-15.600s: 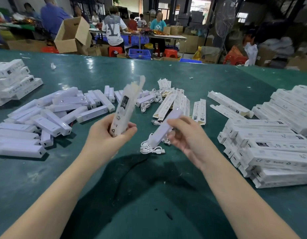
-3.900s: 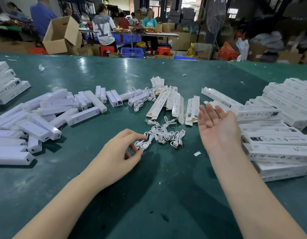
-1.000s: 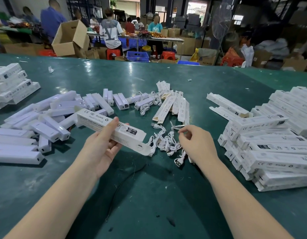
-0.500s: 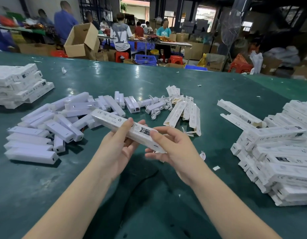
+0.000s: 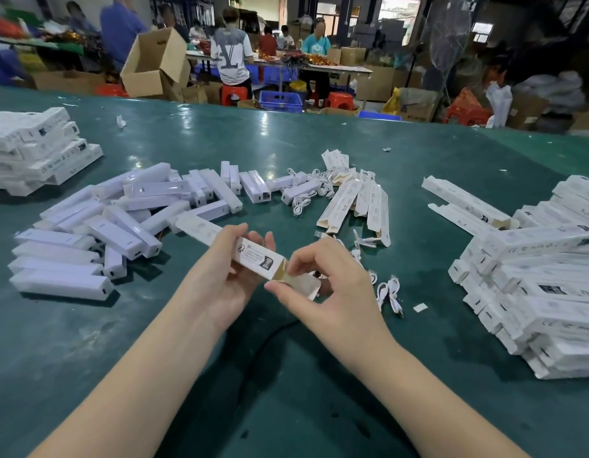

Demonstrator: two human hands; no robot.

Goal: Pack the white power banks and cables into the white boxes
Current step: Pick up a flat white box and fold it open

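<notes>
My left hand [image 5: 227,269] grips a long white box [image 5: 253,256] held over the green table [image 5: 286,391], its open end toward my right hand. My right hand [image 5: 322,279] pinches the box's end flap [image 5: 299,282] at that open end. What is inside the box is hidden. Several loose white power banks [image 5: 121,219] lie in a heap to the left. Coiled white cables [image 5: 389,292] lie just right of my right hand. Flat unfolded boxes [image 5: 355,206] lie behind the cables.
A big pile of closed white boxes [image 5: 537,282] fills the right side. Another stack of boxes [image 5: 38,147] stands at the far left. A black cord [image 5: 263,352] runs across the table near me. People work at tables beyond the far edge.
My right hand took a cable from the cluster, came to the box's end and now pinches its flap. The box has dropped lower and closer to me.
</notes>
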